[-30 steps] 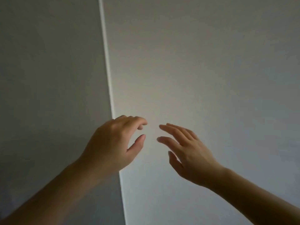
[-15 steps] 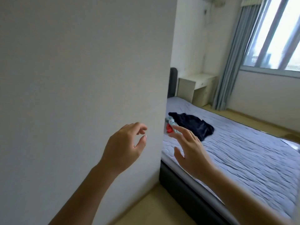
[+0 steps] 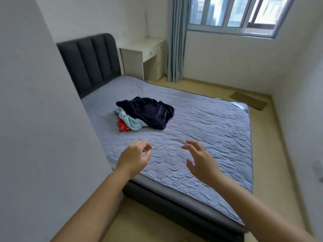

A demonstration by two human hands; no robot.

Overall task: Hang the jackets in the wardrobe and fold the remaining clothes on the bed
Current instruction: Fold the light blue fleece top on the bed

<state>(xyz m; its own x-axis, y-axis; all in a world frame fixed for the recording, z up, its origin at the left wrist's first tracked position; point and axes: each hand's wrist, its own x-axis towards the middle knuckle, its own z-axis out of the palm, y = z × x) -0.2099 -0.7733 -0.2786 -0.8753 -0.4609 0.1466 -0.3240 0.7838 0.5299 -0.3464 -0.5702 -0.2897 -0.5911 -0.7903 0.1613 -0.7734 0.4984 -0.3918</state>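
A small pile of clothes lies on the bed (image 3: pixel 218 130), left of its middle. A dark navy garment (image 3: pixel 148 112) is on top, a light blue garment (image 3: pixel 131 122) under it, and a red one (image 3: pixel 122 127) pokes out at the near left. My left hand (image 3: pixel 133 158) hovers over the bed's near corner, fingers loosely curled, holding nothing. My right hand (image 3: pixel 201 159) is beside it with fingers spread, also empty. Both hands are short of the pile and apart from it.
A tall white panel (image 3: pixel 38 128) fills the left side, close to my left arm. The bed has a dark padded headboard (image 3: pixel 90 62). A white desk (image 3: pixel 145 56), a grey curtain (image 3: pixel 176 39) and a window (image 3: pixel 232 13) stand at the far wall. Wood floor (image 3: pixel 272 154) runs along the right of the bed.
My view has swung right from a plain white surface to the whole bed. Both hands stayed raised and empty and now hang over the bed's near corner.
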